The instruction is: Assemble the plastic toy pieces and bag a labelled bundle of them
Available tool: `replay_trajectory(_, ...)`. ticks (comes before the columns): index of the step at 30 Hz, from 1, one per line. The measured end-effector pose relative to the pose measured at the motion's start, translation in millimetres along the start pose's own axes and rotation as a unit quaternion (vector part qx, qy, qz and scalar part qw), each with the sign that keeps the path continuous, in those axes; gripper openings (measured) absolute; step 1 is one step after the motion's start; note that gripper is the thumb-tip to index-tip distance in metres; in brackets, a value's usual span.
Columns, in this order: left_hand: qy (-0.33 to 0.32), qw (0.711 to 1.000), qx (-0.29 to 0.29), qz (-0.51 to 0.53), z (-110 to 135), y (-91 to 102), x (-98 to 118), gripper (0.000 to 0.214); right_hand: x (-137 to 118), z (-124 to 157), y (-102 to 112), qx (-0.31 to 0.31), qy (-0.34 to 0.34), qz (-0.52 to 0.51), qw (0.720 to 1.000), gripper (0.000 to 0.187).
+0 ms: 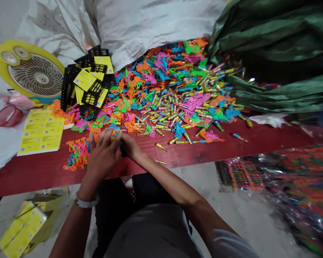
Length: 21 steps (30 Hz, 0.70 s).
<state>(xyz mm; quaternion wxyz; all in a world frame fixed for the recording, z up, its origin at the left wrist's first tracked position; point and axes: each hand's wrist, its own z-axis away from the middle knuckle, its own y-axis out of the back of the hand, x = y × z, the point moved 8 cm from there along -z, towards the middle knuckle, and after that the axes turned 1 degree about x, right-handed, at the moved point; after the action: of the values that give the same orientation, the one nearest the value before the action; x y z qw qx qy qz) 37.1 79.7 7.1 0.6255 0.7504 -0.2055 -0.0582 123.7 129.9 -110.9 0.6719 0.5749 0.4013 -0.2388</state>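
My left hand (103, 148) is over the front edge of the red table, its fingers curled over a small bunch of coloured plastic toy pieces (114, 133), in orange and blue. From the other side, my right hand (130, 146) closes against the same bunch; most of its fingertips are hidden. Left of my hands lies a row of orange, pink, green and blue plastic pieces (76, 154) with round orange ends. Just beyond my hands spreads a big heap of bright plastic toy pieces (156, 71), mixed with small yellow-labelled tubes (164, 107).
Black plastic racks (68, 84) with yellow cards stand behind. Yellow printed sheets (41, 130), a pink basket (8, 116) and a yellow fan (40, 73) are at left. White sacks (156, 25) and a green sack (258, 32) back the table (204, 152). Clear-bagged pieces (298, 182) lie lower right.
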Motion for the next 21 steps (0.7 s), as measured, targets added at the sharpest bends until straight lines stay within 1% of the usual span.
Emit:
replay_trajectory(2, 0.005, 1.000, 0.005, 0.005, 0, -0.5, -1, 0.049, -2, 4, 22, 0.009, 0.034, 0.008, 0.999, 0.028)
replay_trajectory(4, 0.008, 1.000, 0.009, 0.013, 0, -1.0, -2, 0.048, 1, 4, 41, 0.019, 0.030, 0.079, 0.996, 0.034)
replay_trajectory(6, 0.008, 1.000, 0.010, 0.013, 0, -1.5, -1, 0.047, 6, -2, 49, 0.002, 0.005, 0.166, 0.986, 0.039)
replay_trajectory(8, 0.010, 1.000, 0.011, 0.004, 0, -1.7, -1, 0.047, 9, -10, 47, -0.026, -0.002, 0.220, 0.975, 0.038)
replay_trajectory(10, 0.016, 1.000, 0.010, -0.006, 1, -1.8, -2, 0.047, 11, -15, 46, -0.032, 0.004, 0.233, 0.972, 0.033)
replay_trajectory(13, 0.024, 1.000, 0.009, -0.004, 1, -1.2, -3, 0.049, 26, -15, 58, -0.007, -0.001, 0.199, 0.980, 0.031)
replay_trajectory(15, 0.025, 1.000, 0.009, 0.003, 1, -0.8, -3, 0.050, 31, -9, 70, 0.010, 0.034, 0.180, 0.983, 0.032)
replay_trajectory(17, 0.025, 1.000, 0.006, 0.007, 1, -0.9, -3, 0.051, 29, -1, 79, 0.032, 0.069, 0.200, 0.977, 0.034)
replay_trajectory(18, 0.026, 1.000, 0.005, 0.009, 1, -0.9, -3, 0.051, 28, 1, 82, 0.047, 0.061, 0.222, 0.972, 0.033)
replay_trajectory(19, 0.027, 1.000, 0.004, 0.010, 0, -0.9, -4, 0.051, 27, 1, 83, 0.061, 0.031, 0.246, 0.967, 0.030)
replay_trajectory(20, 0.027, 1.000, 0.002, 0.010, 0, -1.0, -3, 0.051, 27, 0, 83, 0.072, -0.014, 0.267, 0.961, 0.030)
replay_trajectory(21, 0.027, 1.000, 0.000, 0.009, 0, -0.8, -3, 0.050, 26, -2, 80, 0.074, -0.063, 0.284, 0.954, 0.036)
